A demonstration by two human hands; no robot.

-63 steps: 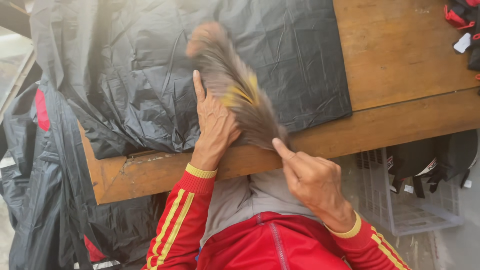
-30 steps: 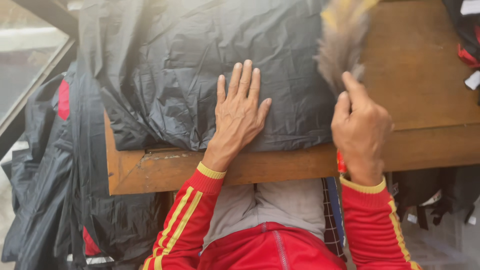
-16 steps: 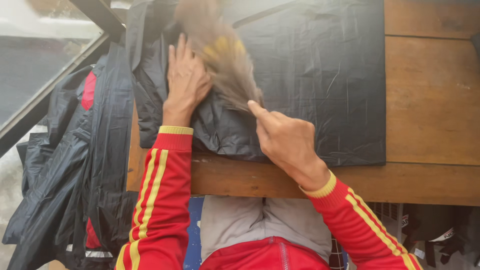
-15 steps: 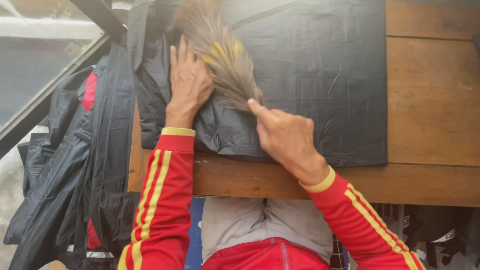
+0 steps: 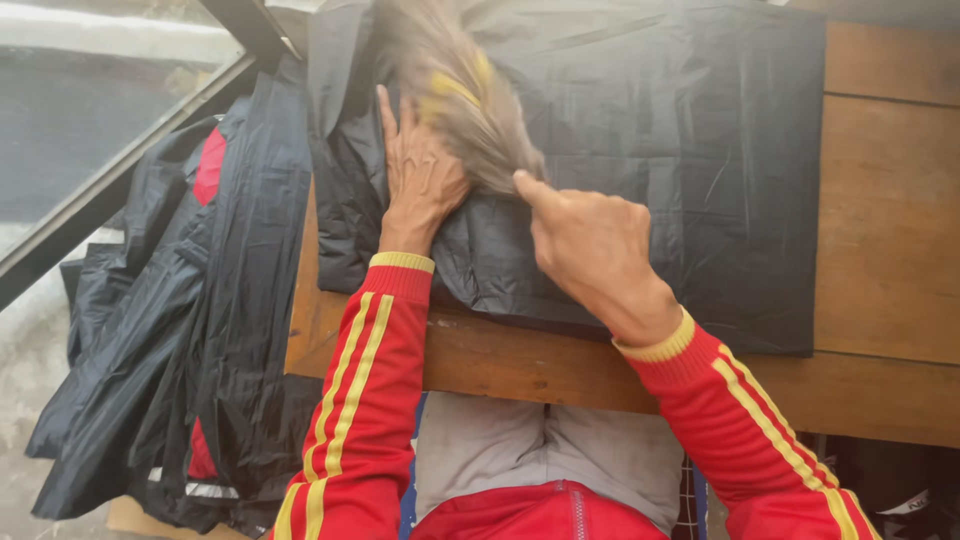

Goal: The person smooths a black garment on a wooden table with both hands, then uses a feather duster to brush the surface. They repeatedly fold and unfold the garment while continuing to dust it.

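I see a black sheet [image 5: 640, 150] on my brown wooden table [image 5: 880, 250]. The brush [image 5: 455, 95] at twelve o'clock is grey-brown with yellow bands. My sleeves [image 5: 350, 400] are red, yellow-striped, with yellow cuffs.

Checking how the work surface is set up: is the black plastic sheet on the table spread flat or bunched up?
Mostly spread flat: the black plastic sheet lies smooth across the wooden table, crumpled only near its left edge.

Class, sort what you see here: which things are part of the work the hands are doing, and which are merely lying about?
In the work:
left hand, flat on the black sheet
right hand, gripping the feather duster
feather duster
black sheet
wooden table

Lying about:
black garments with red patches, hanging off the table's left end
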